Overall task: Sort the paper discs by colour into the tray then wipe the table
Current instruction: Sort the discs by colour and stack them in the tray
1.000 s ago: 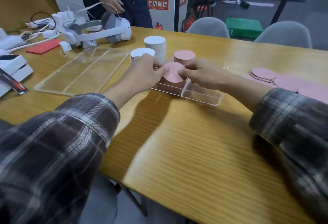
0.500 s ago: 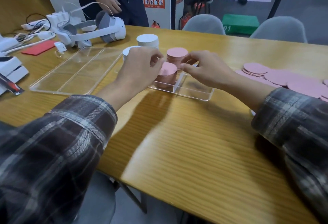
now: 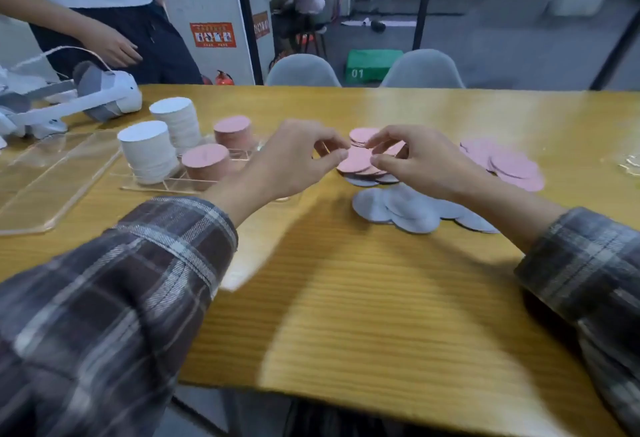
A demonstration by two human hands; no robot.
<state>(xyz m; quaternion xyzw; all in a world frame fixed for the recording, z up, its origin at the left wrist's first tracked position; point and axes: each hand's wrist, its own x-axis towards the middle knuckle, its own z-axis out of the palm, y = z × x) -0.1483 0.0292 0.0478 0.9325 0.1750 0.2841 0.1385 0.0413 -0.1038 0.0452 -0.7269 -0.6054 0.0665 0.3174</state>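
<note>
A clear tray (image 3: 156, 188) on the wooden table holds two stacks of white discs (image 3: 149, 152) and two stacks of pink discs (image 3: 206, 161). To its right lies a loose heap of pink discs (image 3: 356, 161), with pale blue discs (image 3: 398, 208) spread in front of it. My left hand (image 3: 294, 159) hovers at the heap's left edge, fingers loosely curled, thumb tip at a disc's rim, holding nothing. From the right side, my right hand (image 3: 415, 162) pinches pink discs between index finger and thumb.
More pink discs (image 3: 509, 166) lie further right. A second clear tray (image 3: 52, 173) lies left of the first, with a white headset (image 3: 86, 97) behind it. A person stands at the back left. Two grey chairs (image 3: 422, 69) face the far edge.
Both hands let go of the pink stack in the tray and moved right to the loose pink heap. My view swung right with them.
</note>
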